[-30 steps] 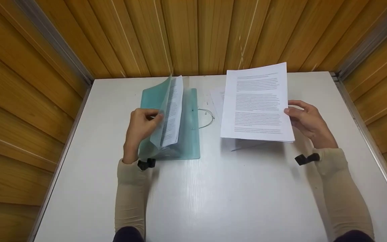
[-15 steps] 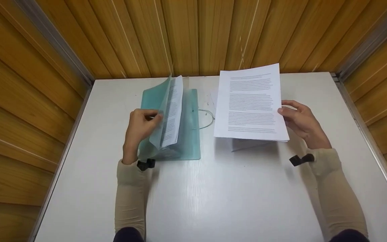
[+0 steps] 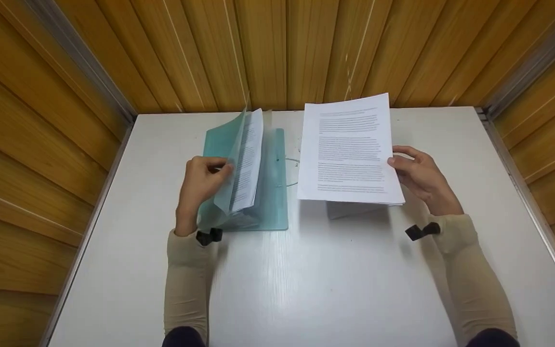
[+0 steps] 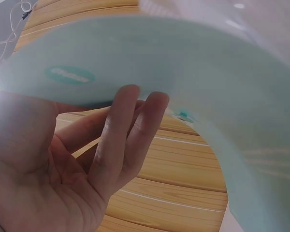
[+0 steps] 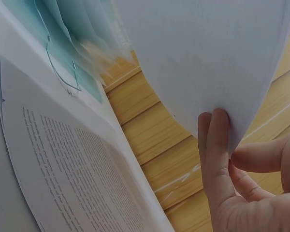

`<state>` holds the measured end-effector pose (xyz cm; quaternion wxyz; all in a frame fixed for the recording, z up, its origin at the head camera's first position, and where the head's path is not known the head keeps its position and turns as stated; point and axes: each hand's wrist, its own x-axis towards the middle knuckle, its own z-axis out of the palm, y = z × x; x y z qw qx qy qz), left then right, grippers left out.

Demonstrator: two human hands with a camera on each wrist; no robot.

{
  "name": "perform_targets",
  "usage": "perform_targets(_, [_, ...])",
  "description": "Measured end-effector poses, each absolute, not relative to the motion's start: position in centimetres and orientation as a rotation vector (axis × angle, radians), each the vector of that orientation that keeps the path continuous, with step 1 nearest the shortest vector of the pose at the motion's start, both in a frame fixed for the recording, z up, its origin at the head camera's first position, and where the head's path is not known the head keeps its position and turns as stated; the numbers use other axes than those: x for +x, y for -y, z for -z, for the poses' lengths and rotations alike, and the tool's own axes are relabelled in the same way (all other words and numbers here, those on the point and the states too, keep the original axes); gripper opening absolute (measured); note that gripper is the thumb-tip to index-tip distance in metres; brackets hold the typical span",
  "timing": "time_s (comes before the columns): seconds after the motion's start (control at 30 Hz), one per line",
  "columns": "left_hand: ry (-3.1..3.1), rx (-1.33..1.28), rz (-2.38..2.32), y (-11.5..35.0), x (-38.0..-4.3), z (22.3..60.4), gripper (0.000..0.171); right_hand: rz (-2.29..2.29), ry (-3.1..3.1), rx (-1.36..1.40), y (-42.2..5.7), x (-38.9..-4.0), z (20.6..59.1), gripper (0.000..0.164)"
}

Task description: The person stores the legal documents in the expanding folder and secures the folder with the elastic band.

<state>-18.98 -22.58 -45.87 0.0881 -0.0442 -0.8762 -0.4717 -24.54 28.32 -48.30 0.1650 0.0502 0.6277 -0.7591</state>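
Observation:
In the head view, a teal plastic folder [image 3: 280, 207] lies opened on the table. My left hand [image 3: 203, 176] pinches the raised edge of its translucent leaf, with printed sheets [image 3: 249, 164] standing beside that leaf. The left wrist view shows the pale green plastic [image 4: 193, 63] bending over the fingers. My right hand [image 3: 419, 178] pinches the right edge of several printed papers [image 3: 350, 149], held tilted above the table to the right of the folder. From the right wrist, their blank back [image 5: 198, 58] is visible, thumb on one side and fingers on the other.
More printed papers [image 5: 82, 169] lie on the white table [image 3: 316, 289], mostly hidden under the held ones in the head view. A thin elastic cord [image 5: 60, 77] loops out from the folder's right edge. Wood-patterned walls [image 3: 268, 53] enclose the back and sides.
My right hand has carried its papers leftward, closer to the folder, and they now cover part of the cord loop. The left hand and the folder stay nearly still.

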Motion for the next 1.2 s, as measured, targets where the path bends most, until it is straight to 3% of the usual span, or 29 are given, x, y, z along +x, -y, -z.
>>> perform_targets(0.77, [2.628,-0.119,1.424,22.5,-18.9,45.7,0.026,2.124,-1.791,0.166,-25.6,-24.6,49.2,0.051])
perform_targets(1.2, [2.615,-0.148,1.388,22.6,-19.0,45.8,0.025,2.153,-1.741,0.138,-23.3,-24.8,49.6,0.042])
